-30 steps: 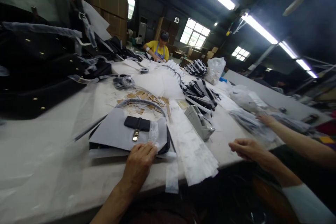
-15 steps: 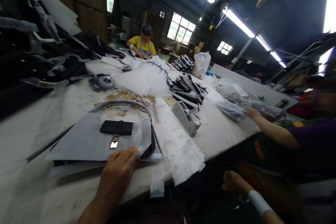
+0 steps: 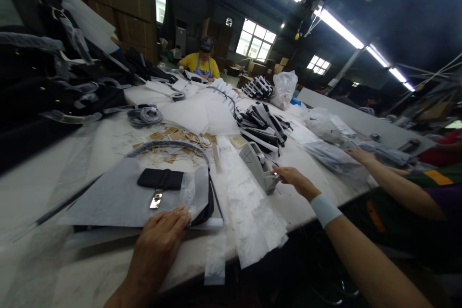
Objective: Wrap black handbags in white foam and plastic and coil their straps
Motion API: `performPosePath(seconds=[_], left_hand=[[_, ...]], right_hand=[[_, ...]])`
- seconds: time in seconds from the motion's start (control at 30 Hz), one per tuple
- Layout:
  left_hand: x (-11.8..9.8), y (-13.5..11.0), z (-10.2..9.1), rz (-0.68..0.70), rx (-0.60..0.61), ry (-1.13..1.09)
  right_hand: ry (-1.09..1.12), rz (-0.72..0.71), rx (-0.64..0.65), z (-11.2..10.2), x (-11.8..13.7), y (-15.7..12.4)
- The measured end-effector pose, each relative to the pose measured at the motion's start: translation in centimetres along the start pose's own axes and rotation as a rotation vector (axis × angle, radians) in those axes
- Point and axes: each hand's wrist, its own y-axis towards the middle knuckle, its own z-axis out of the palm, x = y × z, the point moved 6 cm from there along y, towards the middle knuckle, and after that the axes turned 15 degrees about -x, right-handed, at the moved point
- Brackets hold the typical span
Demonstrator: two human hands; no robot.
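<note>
My left hand (image 3: 159,238) lies flat, fingers together, on the near edge of a black handbag (image 3: 169,197) wrapped in grey paper, pressing the paper down. The bag's black flap with a metal clasp (image 3: 156,198) shows through an opening in the wrap. My right hand (image 3: 294,180) reaches out over the table (image 3: 43,192), its fingers pinched at the front end of a grey tape dispenser (image 3: 259,166). A white wristband sits on that wrist. Whether tape is between the fingers is too small to tell.
White paper strips (image 3: 252,211) hang over the table's near edge. Small brown tags (image 3: 176,137), cord coils (image 3: 144,116), striped straps (image 3: 262,122) and plastic bags (image 3: 285,87) lie further back. Black bags (image 3: 54,91) pile at left. A co-worker's arm (image 3: 393,187) reaches in at right; another person (image 3: 202,60) works far off.
My right hand has come up from below the table's edge and reached to the tape dispenser. My left hand has stayed on the wrapped bag.
</note>
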Motion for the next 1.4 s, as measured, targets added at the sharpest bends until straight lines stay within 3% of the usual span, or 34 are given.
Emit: performPosePath(seconds=[0.17,0.33,0.47,0.63,0.77,0.83,0.9,1.0,1.17,1.27,1.4], left_hand=[[-0.2,0.3,-0.2,-0.014,-0.011,-0.015],[-0.3,0.4,-0.3,-0.025,-0.016,-0.019],[-0.2,0.3,-0.2,-0.040,-0.027,-0.030],[-0.2,0.1,-0.1,-0.111,-0.013,-0.059],[-0.3,-0.1,-0.1,-0.179,-0.010,-0.085],[-0.3,-0.2,0.0,-0.209,-0.008,-0.089],[-0.3,-0.3,0.2,-0.233,-0.003,-0.089],[-0.4,-0.4,0.4,-0.248,0.016,-0.094],[-0.5,-0.5,0.3,-0.263,0.003,-0.108],[-0.4,-0.5,0.4,-0.274,-0.011,-0.121],[-0.4,-0.5,0.6,-0.262,-0.004,-0.095]], right_hand=[[0.136,-0.004,0.011,1.4,1.5,-0.2],[0.329,-0.037,-0.084,-0.9,2.8,-1.3],[0.351,-0.007,-0.098,-1.6,1.8,-3.5],[0.253,0.077,-0.097,-0.1,-2.3,-5.5],[0.065,0.098,-0.119,-1.1,-5.0,-5.4],[-0.086,0.082,-0.132,-2.1,-5.0,-5.2],[-0.219,-0.033,-0.109,-2.2,-2.7,-5.7],[-0.174,-0.304,0.128,1.2,5.2,-8.4],[-0.132,-0.629,0.774,12.1,18.9,-15.9],[-0.327,-0.890,0.957,18.0,22.4,-18.3],[-0.765,-1.170,0.874,23.8,22.7,-18.2]])
